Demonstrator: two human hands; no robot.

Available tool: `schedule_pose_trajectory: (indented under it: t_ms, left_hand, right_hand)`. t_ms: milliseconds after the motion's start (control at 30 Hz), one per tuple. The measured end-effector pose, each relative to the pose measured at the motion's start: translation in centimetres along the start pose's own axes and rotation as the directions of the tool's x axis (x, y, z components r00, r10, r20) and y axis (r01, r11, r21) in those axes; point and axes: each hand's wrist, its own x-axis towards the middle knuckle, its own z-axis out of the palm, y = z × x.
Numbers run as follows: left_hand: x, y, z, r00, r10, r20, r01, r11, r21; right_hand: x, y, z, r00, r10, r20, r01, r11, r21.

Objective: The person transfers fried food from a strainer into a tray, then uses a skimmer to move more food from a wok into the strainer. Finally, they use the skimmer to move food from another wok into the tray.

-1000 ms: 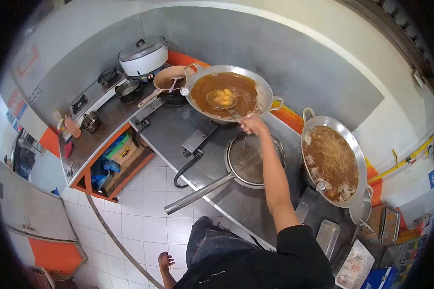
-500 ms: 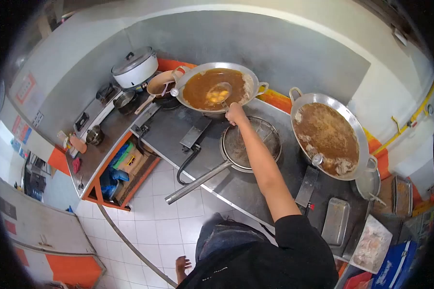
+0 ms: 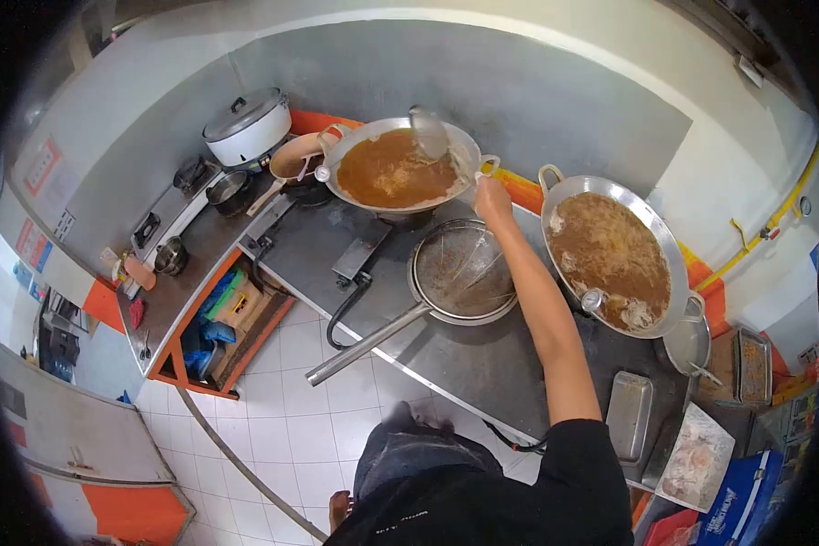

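My right hand (image 3: 493, 202) is closed round the handle of a metal skimmer (image 3: 429, 133), beside the right handle of the left wok (image 3: 471, 150). The skimmer's bowl is tilted above the far rim of that wok, which holds brown frothy oil. Below my right forearm, a round mesh strainer (image 3: 460, 271) rests over a long-handled pan. My left hand (image 3: 340, 506) hangs low near my leg, well away from the counter; its fingers look curled, but whether anything is in them is hidden.
A second wok (image 3: 649, 223) of bubbling oil stands at the right, with a metal tray (image 3: 630, 417) and a white tray (image 3: 697, 458) nearer. At the left are a white cooker (image 3: 248, 129), a wooden-handled pan (image 3: 293, 160) and small pots. A hose (image 3: 246, 466) crosses the floor.
My right hand has moved right, and the skimmer has risen out of the oil toward the far rim. The yellow pieces seen in its bowl before no longer show. My left hand has shifted slightly.
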Motion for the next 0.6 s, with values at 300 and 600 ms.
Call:
schedule_pose_trajectory:
  t_ms: [300,600]
  left_hand:
    - [5.8,4.9,-2.2,0.993,-0.024,0.117,-0.016,0.944,0.331]
    - [16.6,13.2,-4.2,0.964,-0.135,0.228,0.147,0.988,-0.037]
  right_hand:
    - [-6.2,8.1,-11.5,0.874,0.432,0.224,-0.483,0.717,0.502]
    - [-16.6,23.0,-23.9,0.881,0.451,-0.143,-0.472,0.853,-0.220]
